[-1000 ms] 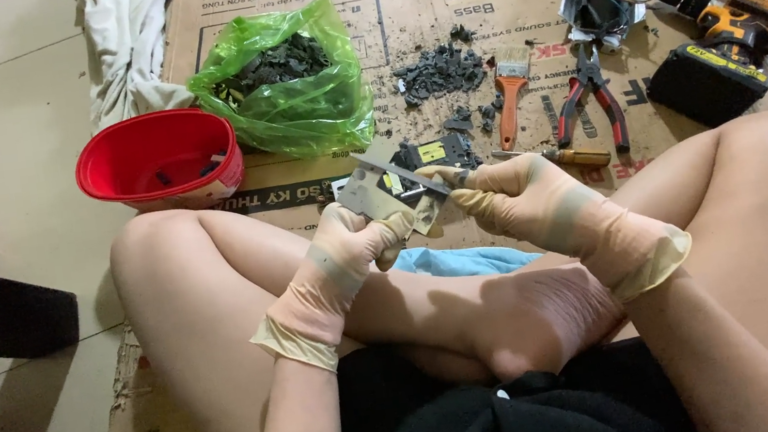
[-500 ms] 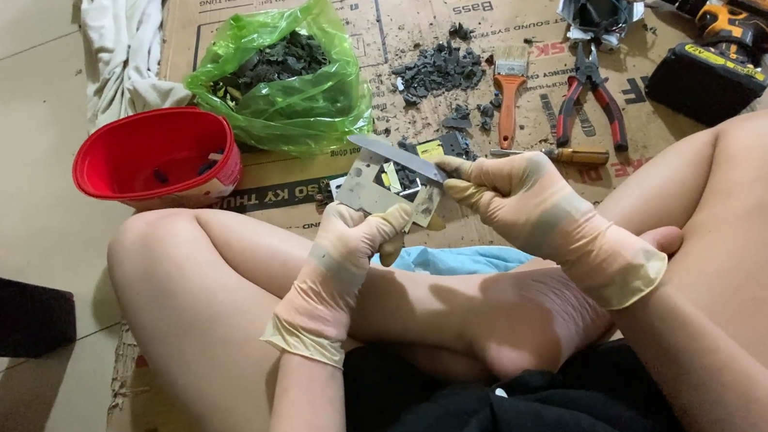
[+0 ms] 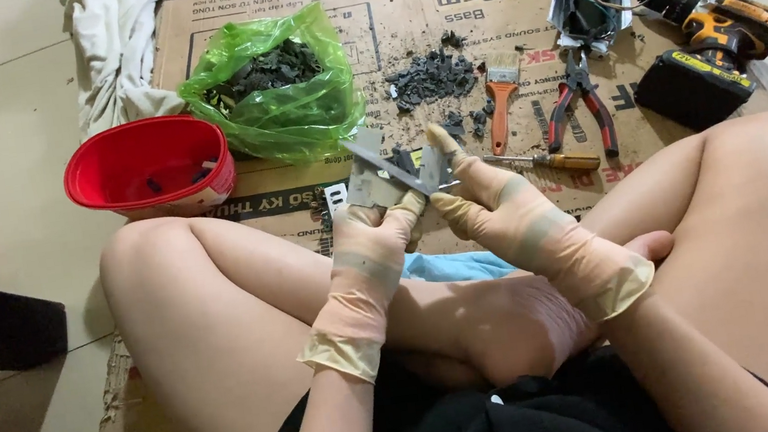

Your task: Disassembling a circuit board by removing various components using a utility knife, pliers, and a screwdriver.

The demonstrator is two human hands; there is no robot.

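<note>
Left hand (image 3: 377,236) closed on grey metal piece (image 3: 371,186), held above lap over cardboard (image 3: 418,16). Right hand (image 3: 490,208) pinches thin blade (image 3: 395,171); blade long axis slants up-left across piece. Both hands touch work equally.

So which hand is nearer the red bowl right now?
Left. The left hand grips the grey metal piece just right of the red bowl; the right hand sits further right, beyond the piece.
</note>
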